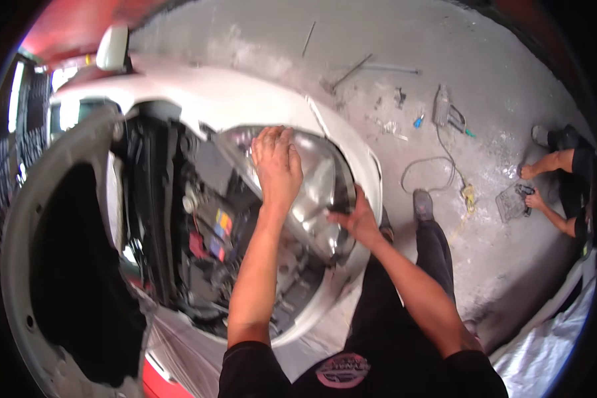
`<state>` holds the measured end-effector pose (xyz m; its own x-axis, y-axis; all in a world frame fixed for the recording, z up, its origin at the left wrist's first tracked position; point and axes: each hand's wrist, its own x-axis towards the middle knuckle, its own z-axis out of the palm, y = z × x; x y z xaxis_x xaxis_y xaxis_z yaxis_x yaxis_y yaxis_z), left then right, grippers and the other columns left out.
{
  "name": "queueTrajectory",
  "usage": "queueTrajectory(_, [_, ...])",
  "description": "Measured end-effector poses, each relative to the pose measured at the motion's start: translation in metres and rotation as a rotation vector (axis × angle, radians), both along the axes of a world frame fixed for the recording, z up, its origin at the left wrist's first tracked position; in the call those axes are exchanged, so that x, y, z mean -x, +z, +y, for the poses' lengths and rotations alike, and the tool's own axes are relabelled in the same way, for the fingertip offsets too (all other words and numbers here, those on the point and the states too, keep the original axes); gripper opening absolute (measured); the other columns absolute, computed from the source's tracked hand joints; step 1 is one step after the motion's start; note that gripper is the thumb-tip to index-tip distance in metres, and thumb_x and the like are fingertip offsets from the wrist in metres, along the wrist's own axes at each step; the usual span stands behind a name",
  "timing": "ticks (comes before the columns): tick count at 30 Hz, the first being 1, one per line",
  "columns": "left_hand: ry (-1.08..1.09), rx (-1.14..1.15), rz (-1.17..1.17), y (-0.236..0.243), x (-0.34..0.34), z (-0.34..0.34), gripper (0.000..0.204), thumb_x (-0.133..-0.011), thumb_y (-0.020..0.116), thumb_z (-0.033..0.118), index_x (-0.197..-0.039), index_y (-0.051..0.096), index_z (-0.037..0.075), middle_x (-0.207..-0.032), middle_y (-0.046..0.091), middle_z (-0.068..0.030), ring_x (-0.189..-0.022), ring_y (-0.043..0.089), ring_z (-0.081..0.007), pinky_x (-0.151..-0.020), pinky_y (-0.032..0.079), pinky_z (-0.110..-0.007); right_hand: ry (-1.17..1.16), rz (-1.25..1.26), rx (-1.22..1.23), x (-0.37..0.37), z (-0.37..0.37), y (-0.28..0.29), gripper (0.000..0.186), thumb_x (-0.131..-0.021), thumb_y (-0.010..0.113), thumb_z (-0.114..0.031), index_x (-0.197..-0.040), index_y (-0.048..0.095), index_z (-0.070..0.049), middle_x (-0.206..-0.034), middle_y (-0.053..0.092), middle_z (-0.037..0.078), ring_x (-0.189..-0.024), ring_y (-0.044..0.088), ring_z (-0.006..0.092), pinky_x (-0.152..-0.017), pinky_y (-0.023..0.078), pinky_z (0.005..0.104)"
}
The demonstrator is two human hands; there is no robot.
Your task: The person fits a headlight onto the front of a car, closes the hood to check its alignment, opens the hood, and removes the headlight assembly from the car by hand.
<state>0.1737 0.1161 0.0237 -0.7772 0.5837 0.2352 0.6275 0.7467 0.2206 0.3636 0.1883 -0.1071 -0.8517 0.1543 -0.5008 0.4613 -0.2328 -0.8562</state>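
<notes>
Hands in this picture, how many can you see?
3: the left hand flat on the headlight, the right hand at its lower edge, and a co-worker's hand far right. Others may be hidden.
</notes>
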Motion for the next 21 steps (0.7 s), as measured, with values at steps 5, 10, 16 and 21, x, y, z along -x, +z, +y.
queueTrajectory(5, [0.448, -0.309, -0.118, 0.037, -0.111, -0.098, 0.029, -0.092, 0.058, 0.007, -0.119, 0.064, -0.003, -0.112, 0.065, -0.0193, -0.103, 0.063, -0.0318, -0.095, 0.047, -0.038, 0.010, -0.027, 0.070, 0.020, 0.012, 0.046, 0.116, -0.072, 0.090, -0.038, -0.152, 0.019, 0.006, -0.129, 0.060, 0.018, -0.120, 0.057, 0.0255, -0.104, 0.044, 0.0353])
queueTrajectory(10, [0.974, -0.527, -0.705, -0.001, -0.259, -0.175, 0.029, -0.091, 0.057, 0.006, -0.117, 0.065, -0.003, -0.115, 0.065, -0.0224, -0.107, 0.061, -0.0360, -0.095, 0.048, -0.040, 0.098, -0.143, 0.069, 0.024, 0.013, 0.044, 0.114, -0.072, 0.089, -0.033, -0.151, 0.019, 0.010, -0.133, 0.059, 0.022, -0.120, 0.059, 0.0272, -0.101, 0.047, 0.0341])
queueTrajectory(16, [0.758, 0.049, -0.391, -0.027, -0.311, -0.168, 0.043, -0.085, 0.064, 0.017, -0.126, 0.060, 0.002, -0.124, 0.061, -0.0179, -0.125, 0.049, -0.0346, -0.106, 0.032, -0.050, 0.136, -0.085, 0.031, 0.008, 0.008, 0.019, 0.101, -0.081, 0.081, -0.041, -0.152, 0.025, 0.004, -0.120, 0.064, 0.020, -0.111, 0.062, 0.0271, -0.093, 0.050, 0.0363])
queueTrajectory(21, [0.780, 0.055, -0.495, -0.023, -0.322, -0.170, 0.041, -0.084, 0.064, 0.019, -0.122, 0.059, 0.004, -0.120, 0.060, -0.0138, -0.116, 0.052, -0.0347, -0.100, 0.035, -0.048, 0.153, -0.117, 0.062, 0.005, 0.003, 0.035, 0.102, -0.082, 0.079, -0.043, -0.154, 0.021, 0.000, -0.132, 0.055, 0.025, -0.119, 0.057, 0.0333, -0.095, 0.050, 0.0466])
